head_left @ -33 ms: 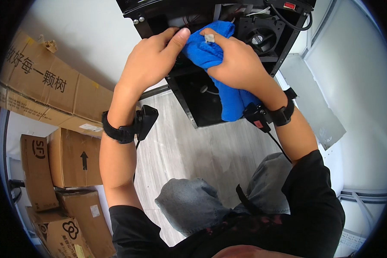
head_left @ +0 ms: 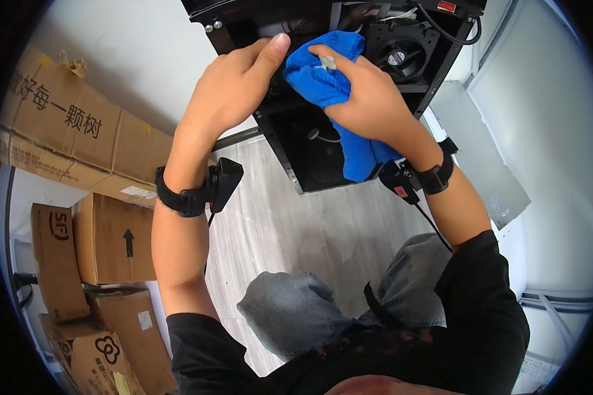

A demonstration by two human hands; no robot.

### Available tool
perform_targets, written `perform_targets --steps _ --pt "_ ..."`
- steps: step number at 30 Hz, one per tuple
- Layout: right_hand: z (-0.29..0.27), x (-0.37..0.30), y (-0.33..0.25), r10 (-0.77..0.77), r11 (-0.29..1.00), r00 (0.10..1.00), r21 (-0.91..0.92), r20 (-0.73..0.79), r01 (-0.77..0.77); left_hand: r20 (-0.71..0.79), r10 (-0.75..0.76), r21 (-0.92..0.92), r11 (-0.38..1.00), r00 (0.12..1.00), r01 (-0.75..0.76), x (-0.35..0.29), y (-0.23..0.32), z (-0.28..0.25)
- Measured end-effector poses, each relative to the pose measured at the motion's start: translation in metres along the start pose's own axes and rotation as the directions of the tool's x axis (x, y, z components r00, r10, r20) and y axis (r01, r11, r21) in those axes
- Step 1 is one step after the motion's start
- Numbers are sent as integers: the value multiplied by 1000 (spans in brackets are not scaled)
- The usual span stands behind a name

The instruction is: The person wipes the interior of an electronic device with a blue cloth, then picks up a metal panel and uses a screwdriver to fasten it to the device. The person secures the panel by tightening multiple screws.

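A blue cloth is bunched in my right hand, with its loose end hanging down past my wrist. A small pale tag shows beside my right thumb and index finger. My left hand is open at the left side of a black open-fronted cabinet, thumb raised and apart from the fingers. Its fingertips are partly hidden, so whether they touch the frame cannot be made out. The cloth is inside the upper opening, left of a black fan.
Cables and a red switch are at the cabinet's upper right. Cardboard boxes are stacked along the left. A grey metal panel leans at the right. Wristbands with black devices are on both forearms, trailing wires.
My right hand and the cloth have shifted slightly right, widening the gap from my left thumb. My left thumb has moved a little up and left.
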State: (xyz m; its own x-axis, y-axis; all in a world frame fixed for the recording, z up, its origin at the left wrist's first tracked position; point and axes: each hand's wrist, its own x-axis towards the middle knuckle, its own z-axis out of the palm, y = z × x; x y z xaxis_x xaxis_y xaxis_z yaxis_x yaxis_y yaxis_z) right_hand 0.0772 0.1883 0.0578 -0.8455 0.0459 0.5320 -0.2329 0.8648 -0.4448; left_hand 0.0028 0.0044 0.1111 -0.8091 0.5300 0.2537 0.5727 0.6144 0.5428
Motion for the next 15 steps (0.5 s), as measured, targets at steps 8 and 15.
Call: perform_targets --steps 8,15 --pt "38 -10 -4 -346 905 913 -333 -215 265 56 -16 -27 999 998 17 5 -1 -9" --pt "35 -9 -11 -327 881 944 -376 -49 286 -33 5 -69 998 999 -7 2 -2 -3"
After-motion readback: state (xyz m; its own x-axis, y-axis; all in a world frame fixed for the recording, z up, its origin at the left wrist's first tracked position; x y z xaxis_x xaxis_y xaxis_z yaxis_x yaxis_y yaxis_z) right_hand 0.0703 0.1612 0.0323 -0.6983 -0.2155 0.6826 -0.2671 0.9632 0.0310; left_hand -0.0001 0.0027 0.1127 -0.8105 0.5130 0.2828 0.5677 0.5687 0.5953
